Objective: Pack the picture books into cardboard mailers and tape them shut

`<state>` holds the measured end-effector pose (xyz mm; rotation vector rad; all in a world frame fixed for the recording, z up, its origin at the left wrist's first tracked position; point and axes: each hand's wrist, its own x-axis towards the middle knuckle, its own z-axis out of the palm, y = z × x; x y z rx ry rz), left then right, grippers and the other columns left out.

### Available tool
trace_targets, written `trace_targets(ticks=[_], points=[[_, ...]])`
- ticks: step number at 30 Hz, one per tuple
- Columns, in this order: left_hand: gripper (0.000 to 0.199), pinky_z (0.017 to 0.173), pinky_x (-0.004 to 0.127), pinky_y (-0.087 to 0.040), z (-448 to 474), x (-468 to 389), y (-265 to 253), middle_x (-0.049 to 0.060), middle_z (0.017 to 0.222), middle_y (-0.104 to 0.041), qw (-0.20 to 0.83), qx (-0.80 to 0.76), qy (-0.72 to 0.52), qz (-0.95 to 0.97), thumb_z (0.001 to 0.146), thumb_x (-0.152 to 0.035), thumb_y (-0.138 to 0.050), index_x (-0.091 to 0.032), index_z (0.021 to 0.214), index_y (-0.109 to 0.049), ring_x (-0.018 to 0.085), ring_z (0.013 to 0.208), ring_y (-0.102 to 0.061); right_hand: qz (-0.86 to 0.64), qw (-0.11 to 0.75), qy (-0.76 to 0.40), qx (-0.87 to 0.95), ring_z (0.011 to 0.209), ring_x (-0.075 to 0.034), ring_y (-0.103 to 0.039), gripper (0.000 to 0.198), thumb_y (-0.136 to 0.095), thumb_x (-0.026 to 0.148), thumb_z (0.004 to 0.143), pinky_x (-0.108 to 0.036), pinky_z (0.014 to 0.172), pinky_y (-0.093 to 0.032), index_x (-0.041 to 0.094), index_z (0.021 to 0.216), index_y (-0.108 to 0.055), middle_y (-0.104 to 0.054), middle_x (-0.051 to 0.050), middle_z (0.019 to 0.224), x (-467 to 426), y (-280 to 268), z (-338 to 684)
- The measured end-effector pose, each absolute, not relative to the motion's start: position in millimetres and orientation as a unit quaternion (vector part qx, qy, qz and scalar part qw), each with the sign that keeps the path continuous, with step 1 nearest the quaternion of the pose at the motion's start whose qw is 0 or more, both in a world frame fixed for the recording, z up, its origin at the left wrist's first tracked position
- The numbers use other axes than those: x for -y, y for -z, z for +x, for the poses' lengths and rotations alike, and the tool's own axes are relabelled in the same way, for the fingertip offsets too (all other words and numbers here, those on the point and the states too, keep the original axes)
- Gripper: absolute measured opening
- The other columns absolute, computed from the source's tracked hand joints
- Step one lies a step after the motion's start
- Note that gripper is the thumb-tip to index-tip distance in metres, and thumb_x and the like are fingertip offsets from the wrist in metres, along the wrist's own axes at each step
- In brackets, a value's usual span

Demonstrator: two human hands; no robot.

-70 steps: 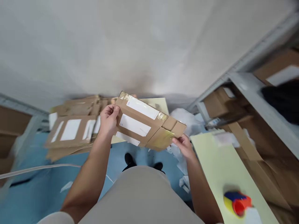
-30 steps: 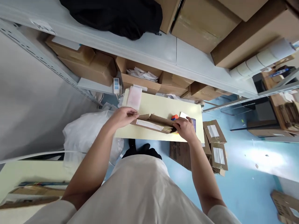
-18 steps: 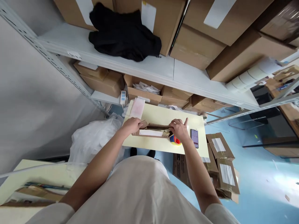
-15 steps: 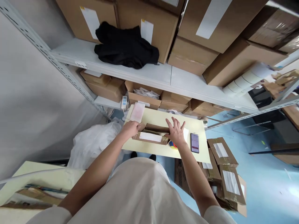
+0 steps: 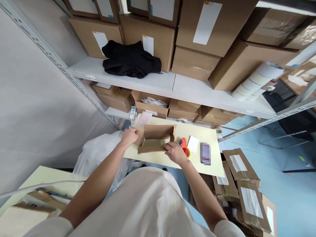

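On the pale yellow table (image 5: 214, 131) stands an unfolded cardboard box (image 5: 159, 131), its top open toward me and a pale surface showing inside. My left hand (image 5: 130, 135) is closed on the flap at the box's left end. At the right front corner, my right hand (image 5: 174, 152) bends its fingers over the box's edge, thumb on the near side. Just beyond that hand lies an orange tape dispenser (image 5: 183, 143), partly covered by it. White paper (image 5: 193, 144) and a phone (image 5: 205, 153) lie further right.
A pinkish sheet (image 5: 144, 118) lies at the table's back left. Metal shelving (image 5: 187, 85) holds cartons and a black garment (image 5: 130, 60) behind the table. Taped cartons (image 5: 249, 197) are stacked on the floor at right; a white plastic bag (image 5: 98, 149) bulges at left.
The flattened box has been spread into an open rectangular form. My right hand has moved left and down, from spread fingers to gripping the edge. The tape dispenser is more exposed. My view has shifted slightly.
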<state>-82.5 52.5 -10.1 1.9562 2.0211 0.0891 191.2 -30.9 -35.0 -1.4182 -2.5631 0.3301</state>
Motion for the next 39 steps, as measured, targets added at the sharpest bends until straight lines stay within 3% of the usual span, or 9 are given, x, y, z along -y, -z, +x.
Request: trace_targets(ticks=[4,12,15,18,21,27,30,34,39], points=[[0.031,0.074,0.032,-0.047,-79,-49,2,0.017,0.094,-0.073,0.148,-0.717,-0.036,0.680,0.086,-0.028,-0.044,-0.016,0.082,-0.072,0.030,0.091,-0.069,-0.501,0.115,-0.072,0.855,0.096,-0.022,-0.064,0.038,-0.041,0.006,0.089,-0.035,0.083,-0.052,0.022,0.113,-0.066,-0.068,-0.010,0.112,43,43,185],[0.033,0.075,0.033,-0.048,-63,-38,14,0.018,0.089,-0.073,0.112,-0.732,-0.054,0.670,0.087,-0.026,-0.041,-0.013,0.082,-0.071,0.029,0.089,-0.069,-0.498,0.186,-0.085,0.843,0.109,-0.021,-0.063,0.050,-0.036,0.000,0.087,-0.040,0.102,-0.046,0.023,0.118,-0.067,-0.068,-0.008,0.118,57,68,189],[0.034,0.080,0.032,-0.049,-64,-33,32,0.014,0.088,-0.074,0.179,-0.691,-0.146,0.685,0.088,-0.032,-0.043,-0.015,0.082,-0.071,0.026,0.088,-0.070,-0.515,0.219,-0.100,0.823,0.111,-0.021,-0.062,0.049,-0.035,0.001,0.088,-0.045,0.104,-0.043,0.024,0.118,-0.067,-0.069,-0.008,0.118,55,81,189],[0.037,0.087,0.033,-0.051,-71,-25,51,0.012,0.103,-0.073,0.314,-0.612,-0.248,0.682,0.087,-0.037,-0.044,-0.015,0.102,-0.070,0.023,0.095,-0.069,-0.514,0.249,-0.115,0.813,0.110,-0.023,-0.062,0.044,-0.037,0.005,0.090,-0.048,0.105,-0.042,0.023,0.114,-0.069,-0.070,-0.009,0.114,52,85,189],[0.046,0.098,0.036,-0.048,-80,-19,63,0.011,0.129,-0.062,0.368,-0.538,-0.263,0.711,0.085,-0.037,-0.047,-0.014,0.123,-0.061,0.024,0.115,-0.061,-0.511,0.256,-0.126,0.811,0.110,-0.024,-0.062,0.041,-0.038,0.008,0.092,-0.051,0.105,-0.041,0.022,0.111,-0.071,-0.070,-0.009,0.112,48,82,189],[0.050,0.113,0.050,-0.029,-90,-16,64,0.014,0.155,-0.030,0.279,-0.473,-0.117,0.827,0.091,-0.042,-0.041,-0.014,0.131,-0.057,0.031,0.141,-0.031,-0.494,0.266,-0.143,0.815,0.117,-0.026,-0.056,0.036,-0.041,0.013,0.094,-0.052,0.103,-0.044,0.024,0.109,-0.071,-0.067,-0.011,0.115,44,77,191],[0.069,0.113,0.057,-0.022,-96,-16,67,0.015,0.158,-0.020,0.258,-0.441,-0.052,0.858,0.083,-0.059,-0.052,-0.017,0.137,-0.050,0.037,0.146,-0.014,-0.488,0.265,-0.157,0.817,0.122,-0.026,-0.051,0.037,-0.040,0.012,0.094,-0.049,0.102,-0.046,0.025,0.108,-0.072,-0.063,-0.011,0.117,45,74,192],[0.117,0.113,0.057,-0.019,-101,-17,75,0.018,0.160,-0.007,0.243,-0.410,-0.020,0.879,0.054,-0.071,-0.071,-0.018,0.149,-0.029,0.041,0.146,-0.006,-0.525,0.266,-0.146,0.795,0.132,-0.028,-0.042,0.031,-0.045,0.017,0.093,-0.050,0.106,-0.042,0.024,0.103,-0.074,-0.053,-0.012,0.131,45,68,193],[0.120,0.114,0.051,-0.021,-102,-25,83,0.017,0.159,-0.012,0.226,-0.418,-0.035,0.879,0.054,-0.066,-0.074,-0.017,0.151,-0.023,0.038,0.146,-0.009,-0.594,0.245,-0.168,0.748,0.142,-0.037,-0.025,0.025,-0.064,0.031,0.084,-0.058,0.112,-0.030,0.018,0.104,-0.073,-0.036,-0.015,0.150,35,63,206]])
